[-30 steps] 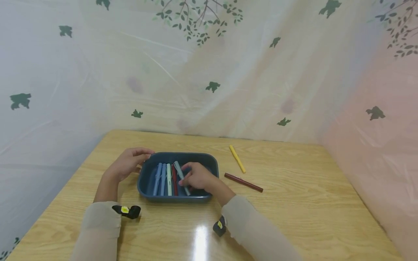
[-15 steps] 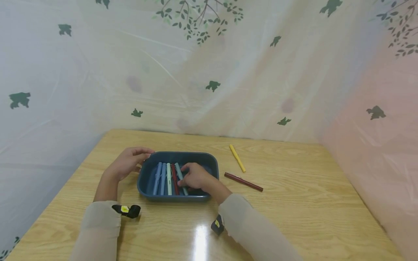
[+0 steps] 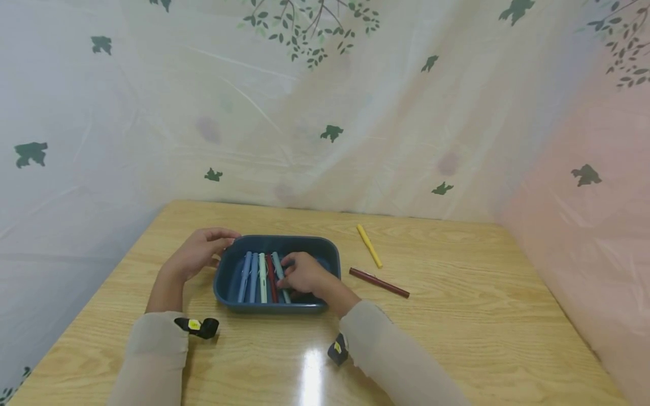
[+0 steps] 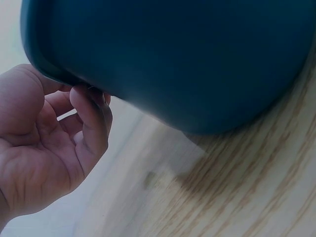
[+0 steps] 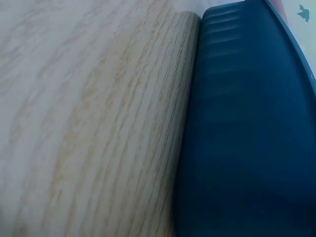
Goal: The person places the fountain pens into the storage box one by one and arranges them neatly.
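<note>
A dark blue plastic tray [image 3: 276, 309] sits on the wooden table. Inside it, pens lie side by side: two blue pens [image 3: 245, 276], a pale green pen [image 3: 263, 279], a dark red pen [image 3: 271, 276] and a grey-blue pen [image 3: 277, 263]. My right hand [image 3: 308, 275] reaches over the tray's right side, thumb and fingers pinching the grey-blue pen; its lower part is partly covered. My left hand [image 3: 197, 255] holds the rim at the back left corner. In the left wrist view, its curled fingers [image 4: 91, 116] meet the tray's edge. The right wrist view shows only tray wall [image 5: 247, 123] and table.
To the right of the tray, a yellow pen [image 3: 369, 246] and a maroon pen [image 3: 378, 282] lie on the table [image 3: 472, 316]. A patterned curtain [image 3: 386, 169] hangs behind the table and along both sides.
The grey-blue pen has swung from a slant to lie nearly parallel with the dark red pen, its lower end shifting left. My right hand has moved slightly left; the left keeps its place.
</note>
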